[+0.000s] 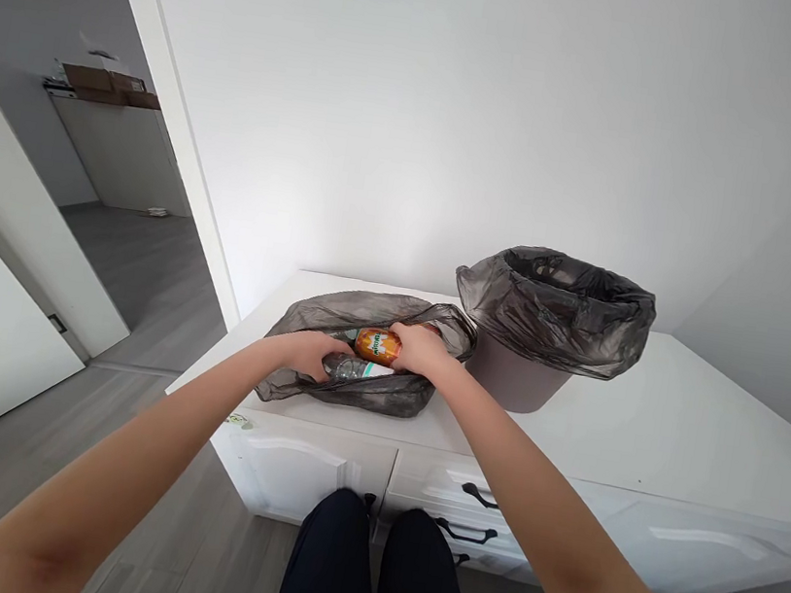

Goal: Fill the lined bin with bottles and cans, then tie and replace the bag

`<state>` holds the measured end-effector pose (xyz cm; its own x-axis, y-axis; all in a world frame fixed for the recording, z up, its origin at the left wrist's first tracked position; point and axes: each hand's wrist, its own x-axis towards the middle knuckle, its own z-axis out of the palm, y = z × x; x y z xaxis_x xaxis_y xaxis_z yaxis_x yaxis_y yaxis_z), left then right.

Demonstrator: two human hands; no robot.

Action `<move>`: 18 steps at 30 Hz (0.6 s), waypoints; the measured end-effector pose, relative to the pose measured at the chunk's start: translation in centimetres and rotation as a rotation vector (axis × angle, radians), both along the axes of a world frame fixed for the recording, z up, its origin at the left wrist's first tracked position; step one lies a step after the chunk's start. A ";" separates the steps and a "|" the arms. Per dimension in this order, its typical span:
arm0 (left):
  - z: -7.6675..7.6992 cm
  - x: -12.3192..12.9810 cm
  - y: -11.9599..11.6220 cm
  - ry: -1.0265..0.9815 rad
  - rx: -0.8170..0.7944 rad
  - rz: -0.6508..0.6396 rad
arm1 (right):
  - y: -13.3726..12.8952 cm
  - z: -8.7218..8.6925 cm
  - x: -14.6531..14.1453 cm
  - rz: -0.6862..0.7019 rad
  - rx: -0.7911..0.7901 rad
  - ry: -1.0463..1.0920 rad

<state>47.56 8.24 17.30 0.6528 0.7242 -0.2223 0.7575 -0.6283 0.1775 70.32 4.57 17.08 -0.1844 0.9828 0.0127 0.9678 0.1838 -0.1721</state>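
Note:
A dark translucent plastic bag lies spread on the white cabinet top, its mouth facing up. Inside it are an orange soda can and, in front of that, a clear plastic bottle with a white and green label, lying on its side. My left hand reaches in from the left, its thumb and fingers closed around the bottle's left end. Over the can's right end my right hand is curled, gripping it. Part of another orange item shows behind the right hand; its kind is hidden.
Right of the bag stands a trash bin lined with a dark plastic bag. The white cabinet has dark drawer handles and backs onto a wall. An open doorway with cardboard boxes beyond lies to the left.

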 end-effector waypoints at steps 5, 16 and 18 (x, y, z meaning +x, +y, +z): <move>0.8 -0.9 0.2 -0.174 0.019 0.061 | -2.8 1.9 1.6 -0.006 0.220 0.301; 4.2 -0.3 -0.9 -0.832 0.040 0.156 | -6.6 -2.8 4.3 -0.072 0.457 1.440; 4.2 0.2 -1.1 -0.965 0.019 0.232 | -6.7 -4.3 4.0 -0.136 0.419 1.614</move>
<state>47.78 7.17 21.54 0.3894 0.8551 0.3424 0.3982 -0.4914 0.7745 74.35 -2.12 12.80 0.3594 0.8691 0.3399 -0.1294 0.4071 -0.9042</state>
